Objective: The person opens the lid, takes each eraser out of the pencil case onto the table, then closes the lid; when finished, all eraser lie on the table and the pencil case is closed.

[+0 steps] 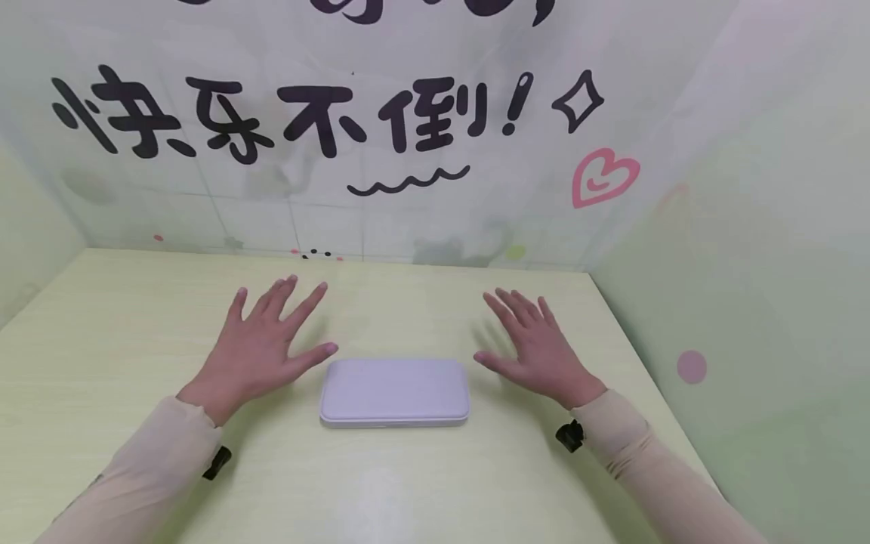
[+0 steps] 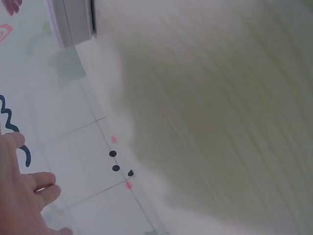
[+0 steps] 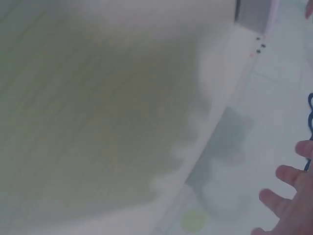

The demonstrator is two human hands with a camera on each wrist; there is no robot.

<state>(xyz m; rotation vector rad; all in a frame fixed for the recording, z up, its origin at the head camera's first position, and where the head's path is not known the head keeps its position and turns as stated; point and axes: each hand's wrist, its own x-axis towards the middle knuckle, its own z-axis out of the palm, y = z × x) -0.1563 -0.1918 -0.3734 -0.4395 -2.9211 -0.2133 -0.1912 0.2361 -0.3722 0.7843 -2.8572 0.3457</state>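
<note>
A flat lavender case [image 1: 394,389] with rounded corners lies closed on the pale wooden table. To its left is my left hand [image 1: 261,351], fingers spread and straight, the thumb tip near the case's upper left corner. My right hand [image 1: 540,347] is on the other side, its fingers extended and its thumb pointing toward the case. Neither hand holds anything. The side of the case [image 2: 73,22] shows at the top of the left wrist view, and part of it [image 3: 254,17] at the top right of the right wrist view. What the case contains is hidden.
The table [image 1: 408,491] meets a white printed backdrop [image 1: 435,219] with dark lettering and a pink heart. A pale green wall [image 1: 768,325] stands along the right edge. Dark wrist straps [image 1: 569,436] show at both cuffs.
</note>
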